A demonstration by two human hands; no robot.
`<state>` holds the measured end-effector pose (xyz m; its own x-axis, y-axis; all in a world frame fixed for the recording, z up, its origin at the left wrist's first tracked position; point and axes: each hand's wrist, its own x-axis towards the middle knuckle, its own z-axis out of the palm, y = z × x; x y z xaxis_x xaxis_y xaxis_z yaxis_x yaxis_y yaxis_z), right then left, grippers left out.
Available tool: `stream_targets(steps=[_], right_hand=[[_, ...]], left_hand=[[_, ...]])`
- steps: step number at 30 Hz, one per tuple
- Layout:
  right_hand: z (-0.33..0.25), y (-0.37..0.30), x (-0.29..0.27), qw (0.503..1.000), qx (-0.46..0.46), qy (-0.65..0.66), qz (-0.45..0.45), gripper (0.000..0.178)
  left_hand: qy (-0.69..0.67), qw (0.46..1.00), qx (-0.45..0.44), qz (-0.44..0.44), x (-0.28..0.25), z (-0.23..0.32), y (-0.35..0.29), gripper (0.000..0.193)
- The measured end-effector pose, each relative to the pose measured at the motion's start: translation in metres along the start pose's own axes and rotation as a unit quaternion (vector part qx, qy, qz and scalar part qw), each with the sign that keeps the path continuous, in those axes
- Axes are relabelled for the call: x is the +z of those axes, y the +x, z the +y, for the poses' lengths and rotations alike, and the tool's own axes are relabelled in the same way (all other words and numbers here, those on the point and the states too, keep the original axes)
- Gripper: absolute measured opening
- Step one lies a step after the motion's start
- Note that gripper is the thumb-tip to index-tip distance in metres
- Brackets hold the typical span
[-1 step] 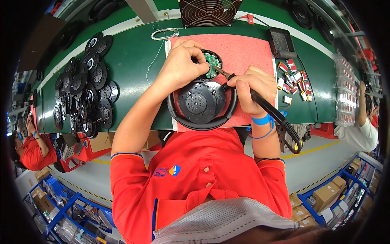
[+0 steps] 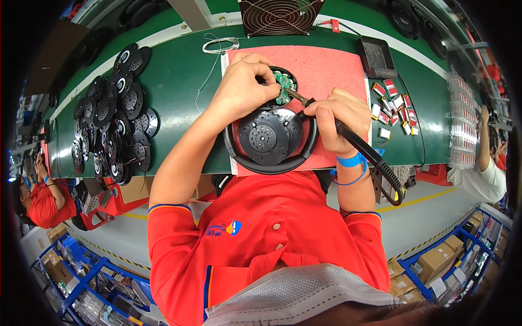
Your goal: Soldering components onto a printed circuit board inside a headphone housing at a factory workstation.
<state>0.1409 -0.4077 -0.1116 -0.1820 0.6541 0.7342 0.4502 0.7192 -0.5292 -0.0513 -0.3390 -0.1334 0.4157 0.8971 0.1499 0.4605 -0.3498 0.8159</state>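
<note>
A pair of black headphones lies on the pink mat, its curved headband towards me. In the far ear cup is a green circuit board. My left hand is closed in a pinch at the board's left edge; what its fingertips hold, if anything, is hidden. My right hand grips a soldering iron, whose tip points left onto the board. Round black speaker discs rest within the headband, just below my left hand.
Many black speaker discs are heaped on the left of the green bench. A coil of thin wire and a fan are at the back. On the right are a black tray, small batteries and stacked clear trays. Other people sit at both sides.
</note>
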Motion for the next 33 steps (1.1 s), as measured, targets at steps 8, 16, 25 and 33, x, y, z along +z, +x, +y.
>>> stream_targets(steps=[8,16,25,33], right_hand=[[-0.0014,0.0006,-0.0016,1.000,0.001,0.001,-0.007,0.020],[-0.0014,0.0012,0.0000,1.000,-0.001,0.005,-0.002,0.022],[-0.0019,0.0008,0.0010,1.000,0.004,0.001,0.006,0.022],[-0.0016,0.0013,0.0012,1.000,0.003,-0.003,0.000,0.022]], left_hand=[[0.017,1.000,0.020,0.000,-0.0008,-0.0017,0.0001,0.010],[0.017,1.000,0.017,0.009,0.0000,-0.0005,-0.0001,0.010],[0.026,0.999,0.034,0.027,0.0020,-0.0019,-0.0015,0.009],[0.033,0.998,0.042,0.030,0.0016,-0.0021,-0.0012,0.010]])
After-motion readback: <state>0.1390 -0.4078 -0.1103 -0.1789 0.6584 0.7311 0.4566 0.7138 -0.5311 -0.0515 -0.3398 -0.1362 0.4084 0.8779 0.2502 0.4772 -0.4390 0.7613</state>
